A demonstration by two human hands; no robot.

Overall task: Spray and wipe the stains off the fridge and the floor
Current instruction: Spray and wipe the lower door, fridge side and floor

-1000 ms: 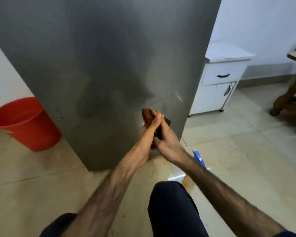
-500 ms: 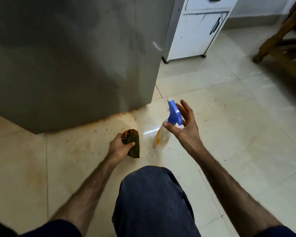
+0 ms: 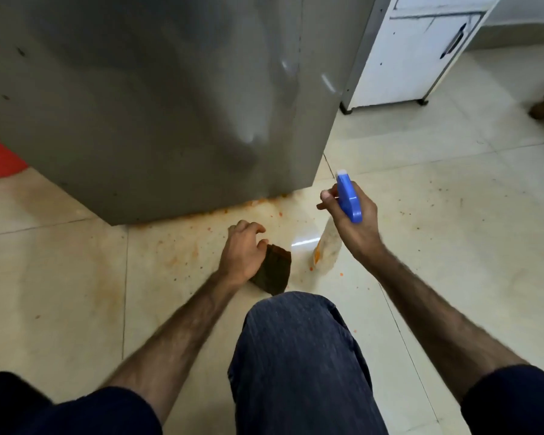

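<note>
Our right hand grips the blue-headed spray bottle, nozzle aimed toward 12 o'clock. Our left hand clutches the brown cloth w/ curled fingers, prob. touching the floor. Orange stains sit at 10 o'clock of the cloth, along the fridge base.

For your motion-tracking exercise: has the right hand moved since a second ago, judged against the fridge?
Yes. The right hand has left the fridge side, where it pressed the cloth, and now grips the spray bottle over the floor beside the fridge's bottom corner.
</note>
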